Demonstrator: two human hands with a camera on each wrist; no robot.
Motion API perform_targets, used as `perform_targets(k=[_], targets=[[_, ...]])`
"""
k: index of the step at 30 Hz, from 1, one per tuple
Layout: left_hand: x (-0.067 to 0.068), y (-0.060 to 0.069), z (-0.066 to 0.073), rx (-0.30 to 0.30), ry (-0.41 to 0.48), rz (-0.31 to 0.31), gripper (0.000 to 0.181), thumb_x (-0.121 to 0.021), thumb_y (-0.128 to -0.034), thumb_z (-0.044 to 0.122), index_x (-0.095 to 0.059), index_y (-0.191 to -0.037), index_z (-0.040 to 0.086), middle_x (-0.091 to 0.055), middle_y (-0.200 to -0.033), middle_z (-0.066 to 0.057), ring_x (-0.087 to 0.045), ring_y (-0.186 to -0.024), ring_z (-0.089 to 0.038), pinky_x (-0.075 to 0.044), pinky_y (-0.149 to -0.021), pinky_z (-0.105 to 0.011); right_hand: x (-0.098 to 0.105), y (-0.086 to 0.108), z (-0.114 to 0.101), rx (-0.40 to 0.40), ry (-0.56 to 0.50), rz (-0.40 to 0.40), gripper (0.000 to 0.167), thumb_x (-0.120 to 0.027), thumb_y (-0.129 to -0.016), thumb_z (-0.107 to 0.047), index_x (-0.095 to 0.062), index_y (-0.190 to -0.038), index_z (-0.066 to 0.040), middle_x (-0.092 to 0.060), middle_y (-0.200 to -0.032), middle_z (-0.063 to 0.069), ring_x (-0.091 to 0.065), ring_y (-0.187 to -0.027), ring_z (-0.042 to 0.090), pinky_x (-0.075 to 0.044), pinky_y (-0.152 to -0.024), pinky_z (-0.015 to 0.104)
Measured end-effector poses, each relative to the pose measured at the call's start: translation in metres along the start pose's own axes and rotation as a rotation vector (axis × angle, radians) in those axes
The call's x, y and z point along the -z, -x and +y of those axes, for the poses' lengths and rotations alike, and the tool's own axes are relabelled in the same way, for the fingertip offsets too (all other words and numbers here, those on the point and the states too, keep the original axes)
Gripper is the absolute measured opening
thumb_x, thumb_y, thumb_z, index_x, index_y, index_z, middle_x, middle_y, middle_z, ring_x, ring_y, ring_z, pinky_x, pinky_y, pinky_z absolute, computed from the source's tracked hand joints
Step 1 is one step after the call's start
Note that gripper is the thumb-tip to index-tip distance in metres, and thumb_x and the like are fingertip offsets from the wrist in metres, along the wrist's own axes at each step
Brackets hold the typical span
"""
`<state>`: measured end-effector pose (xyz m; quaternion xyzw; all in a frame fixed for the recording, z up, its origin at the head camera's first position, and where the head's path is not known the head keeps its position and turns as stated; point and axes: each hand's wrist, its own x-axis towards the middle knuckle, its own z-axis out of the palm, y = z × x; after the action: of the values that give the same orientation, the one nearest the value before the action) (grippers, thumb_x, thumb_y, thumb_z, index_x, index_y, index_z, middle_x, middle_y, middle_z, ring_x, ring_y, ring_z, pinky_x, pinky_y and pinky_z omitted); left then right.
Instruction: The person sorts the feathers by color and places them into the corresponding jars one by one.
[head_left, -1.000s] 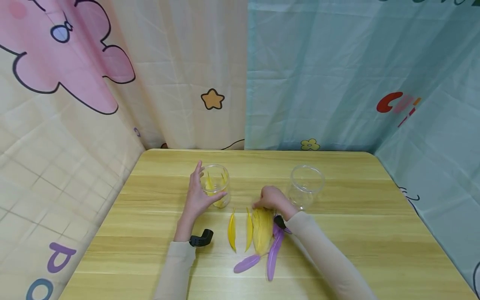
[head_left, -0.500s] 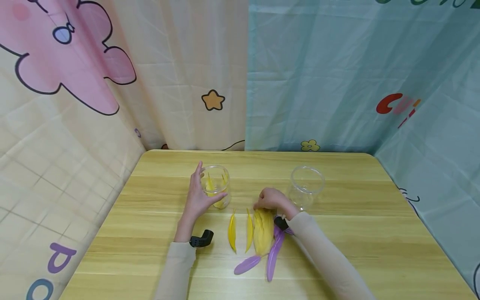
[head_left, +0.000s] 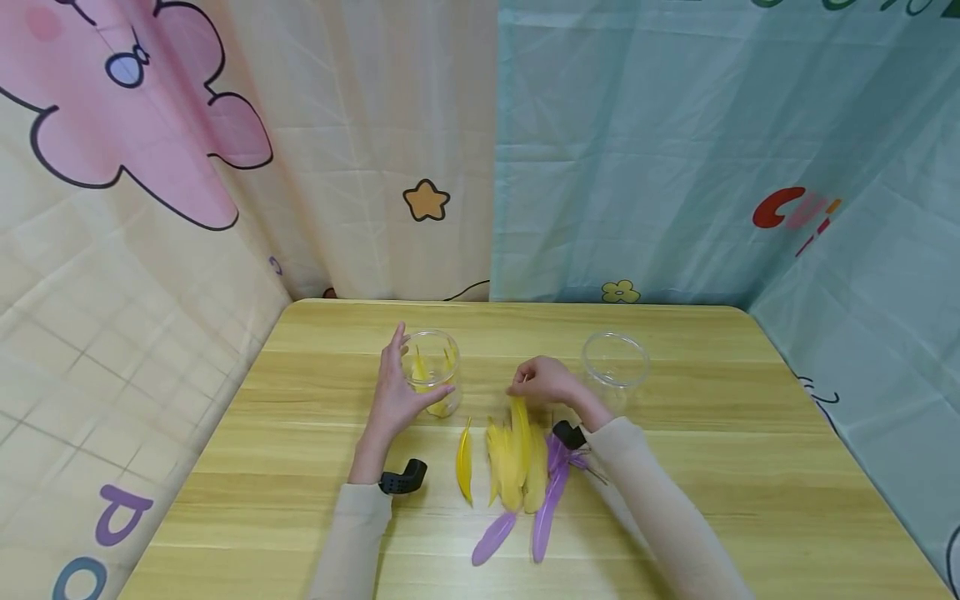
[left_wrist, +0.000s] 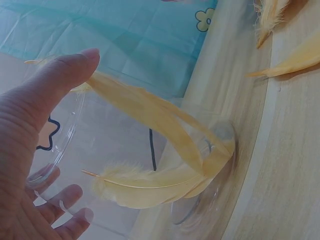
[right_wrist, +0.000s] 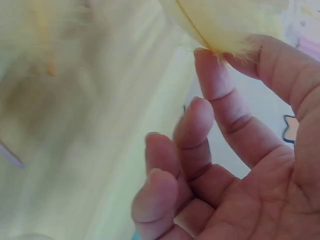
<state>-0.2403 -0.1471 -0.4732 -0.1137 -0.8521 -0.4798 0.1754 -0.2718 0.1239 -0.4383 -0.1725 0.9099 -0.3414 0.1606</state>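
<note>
My left hand (head_left: 397, 392) curls round a clear cup (head_left: 452, 379), thumb on the near side and fingers on the far side. Several yellow feathers (left_wrist: 145, 190) lean inside that cup in the left wrist view. Between thumb and index finger, my right hand (head_left: 551, 383) pinches the quill end of a yellow feather (head_left: 521, 433); the right wrist view shows this feather (right_wrist: 215, 25) at the fingertips. Below it more yellow feathers (head_left: 504, 467) lie in a pile. A single yellow feather (head_left: 464, 467) lies apart to the left.
A second clear cup (head_left: 617, 377) stands behind my right wrist, partly hidden. Purple feathers (head_left: 550, 508) lie right of the pile, and one purple feather (head_left: 493, 539) sits at its near end. Curtains surround the table (head_left: 330, 342).
My right hand has risen slightly away from me, lifting a yellow feather by its end. The pile has spread left, and the near purple feather has turned. My left hand stays on the cup.
</note>
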Motion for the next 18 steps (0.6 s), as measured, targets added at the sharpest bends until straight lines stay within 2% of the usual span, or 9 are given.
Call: perform_targets(k=[6, 10, 13, 18], targets=[[0.0, 0.0, -0.001, 0.005, -0.005, -0.004, 0.122, -0.088, -0.0641, 0.036, -0.005, -0.153, 0.024, -0.027, -0.146, -0.012, -0.03, -0.131, -0.031, -0.033, -0.1, -0.055, 0.01, 0.004, -0.017, 0.058, -0.062, 0.068, 0.019, -0.068, -0.087, -0.027, -0.065, -0.076, -0.011, -0.041, -0.057, -0.005, -0.033, -0.054, 0.012, -0.031, -0.052, 0.027], [0.0, 0.0, -0.003, 0.0, -0.01, -0.002, 0.122, -0.088, -0.0645, 0.037, -0.005, -0.153, 0.024, -0.028, -0.145, -0.014, -0.03, -0.131, -0.032, -0.033, -0.099, -0.056, 0.012, 0.003, -0.029, 0.072, -0.159, 0.153, 0.02, -0.068, -0.088, -0.031, -0.067, -0.079, -0.013, -0.043, -0.061, -0.002, -0.035, -0.057, 0.014, -0.033, -0.055, 0.029], [-0.001, 0.0, -0.003, 0.002, -0.014, -0.005, 0.122, -0.088, -0.0649, 0.037, -0.003, -0.153, 0.028, -0.027, -0.145, -0.013, -0.03, -0.131, -0.032, -0.034, -0.099, -0.056, 0.012, 0.002, -0.038, 0.113, -0.264, 0.261, 0.022, -0.067, -0.088, -0.033, -0.068, -0.081, -0.013, -0.048, -0.065, 0.0, -0.04, -0.061, 0.016, -0.035, -0.056, 0.03], [-0.001, -0.001, -0.003, 0.005, -0.018, -0.01, 0.122, -0.088, -0.066, 0.03, -0.003, -0.153, 0.028, -0.027, -0.146, -0.013, -0.03, -0.131, -0.032, -0.034, -0.099, -0.057, 0.011, -0.001, -0.054, 0.274, -0.374, 0.531, 0.022, -0.069, -0.088, -0.034, -0.071, -0.086, -0.012, -0.059, -0.076, 0.001, -0.051, -0.071, 0.017, -0.041, -0.06, 0.031]])
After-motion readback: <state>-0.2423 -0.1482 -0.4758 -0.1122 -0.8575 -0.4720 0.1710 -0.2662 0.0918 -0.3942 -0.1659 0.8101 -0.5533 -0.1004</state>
